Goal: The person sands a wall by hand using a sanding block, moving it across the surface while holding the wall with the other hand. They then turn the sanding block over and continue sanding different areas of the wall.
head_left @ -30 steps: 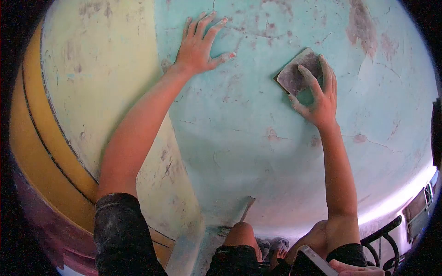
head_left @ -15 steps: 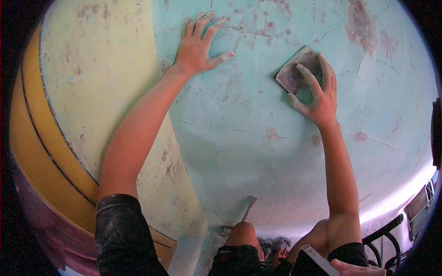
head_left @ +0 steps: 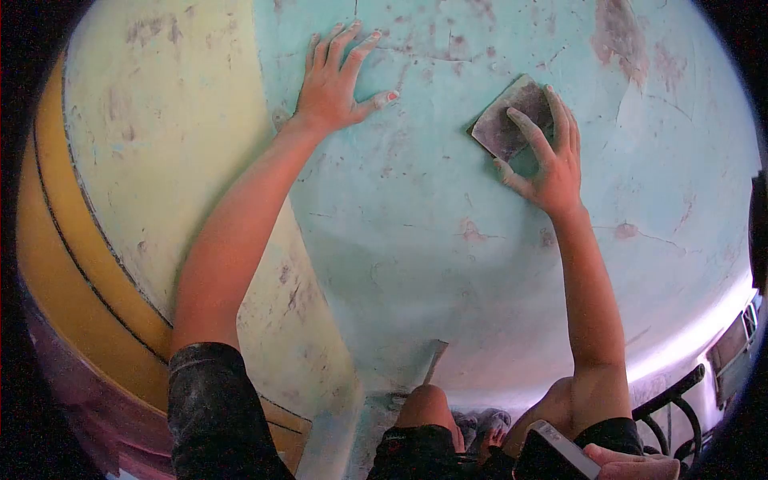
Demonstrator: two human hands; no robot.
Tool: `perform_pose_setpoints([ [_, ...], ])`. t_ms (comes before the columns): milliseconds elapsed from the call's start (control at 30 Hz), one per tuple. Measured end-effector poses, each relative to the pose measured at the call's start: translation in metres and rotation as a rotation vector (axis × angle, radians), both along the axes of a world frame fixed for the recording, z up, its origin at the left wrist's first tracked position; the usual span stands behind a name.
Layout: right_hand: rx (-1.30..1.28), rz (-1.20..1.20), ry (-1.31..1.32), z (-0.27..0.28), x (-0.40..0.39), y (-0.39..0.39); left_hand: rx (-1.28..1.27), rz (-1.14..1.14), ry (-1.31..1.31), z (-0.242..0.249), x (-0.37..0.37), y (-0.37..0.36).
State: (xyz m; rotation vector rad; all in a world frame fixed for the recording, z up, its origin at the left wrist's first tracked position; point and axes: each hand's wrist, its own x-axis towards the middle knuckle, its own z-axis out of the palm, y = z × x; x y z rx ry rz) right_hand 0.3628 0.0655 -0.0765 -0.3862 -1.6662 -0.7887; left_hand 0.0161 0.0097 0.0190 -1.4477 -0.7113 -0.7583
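Observation:
My left hand (head_left: 332,88) rests flat on the pale green-blue wall (head_left: 416,184), near the seam with the cream wall. Its fingers are spread, the tips whitened with dust, and nothing is in it. To the right, my right hand (head_left: 552,152) presses a dark grey square piece of sandpaper (head_left: 504,124) against the same wall. The thumb and fingers curve around its right and lower sides. Dust coats these fingers too. Brown scuffs, cracks and flaked patches mark the wall around both hands.
The cream wall (head_left: 176,120) and an orange-yellow curved panel (head_left: 72,264) lie to the left. Below are my knee (head_left: 430,406) and a thin flat strip (head_left: 435,362) by the wall. At lower right, another person's hand (head_left: 628,462) is beside a phone (head_left: 560,450), near a black metal frame (head_left: 676,396).
The view has shifted slightly. Both hands and the sandpaper keep nearly the same places on the wall. The phone at the bottom shows a little more.

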Motion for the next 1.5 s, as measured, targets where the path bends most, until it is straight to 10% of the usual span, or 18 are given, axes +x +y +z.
perform_pose_setpoints([
  [1500, 0.015, -0.007, 0.007, 0.0002, 0.0002, -0.0019, -0.002, 0.007, -0.006, 0.0005, 0.0015, -0.001],
])
